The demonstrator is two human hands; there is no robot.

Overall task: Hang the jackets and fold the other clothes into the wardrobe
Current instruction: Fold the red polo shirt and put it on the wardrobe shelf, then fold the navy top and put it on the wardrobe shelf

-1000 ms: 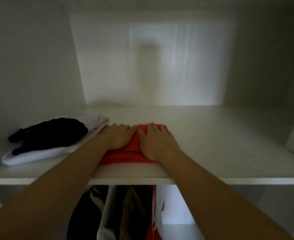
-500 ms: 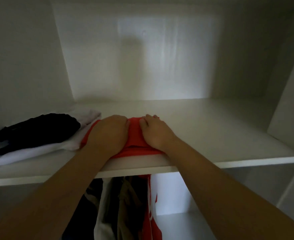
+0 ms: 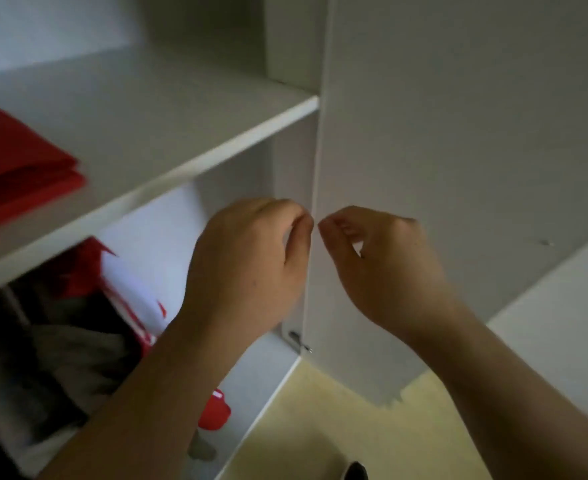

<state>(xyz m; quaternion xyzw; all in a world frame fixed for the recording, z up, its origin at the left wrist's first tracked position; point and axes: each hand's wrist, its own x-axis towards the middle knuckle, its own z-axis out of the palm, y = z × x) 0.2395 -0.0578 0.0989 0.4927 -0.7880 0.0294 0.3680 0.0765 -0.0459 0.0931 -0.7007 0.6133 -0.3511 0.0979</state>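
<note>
A folded red garment (image 3: pixel 19 168) lies on the white wardrobe shelf (image 3: pixel 188 109) at the far left, and no hand touches it. Under the shelf hang several jackets (image 3: pixel 60 341), dark ones beside a white and red one (image 3: pixel 129 289). My left hand (image 3: pixel 247 265) and my right hand (image 3: pixel 379 268) are raised side by side in front of the wardrobe's right edge. Both have curled fingers with the tips near the thumbs, and both hold nothing. The thin door edge (image 3: pixel 315 188) runs between the two hands.
A white wardrobe door (image 3: pixel 458 150) fills the right, with a metal hinge (image 3: pixel 297 339) near its lower inner edge. Pale yellow floor (image 3: pixel 337 427) shows below, with a dark object (image 3: pixel 354 472) at the bottom edge.
Both hands have let go of the red garment and come back off the shelf to the right. The view has swung right and down, and the black and white clothes are out of sight.
</note>
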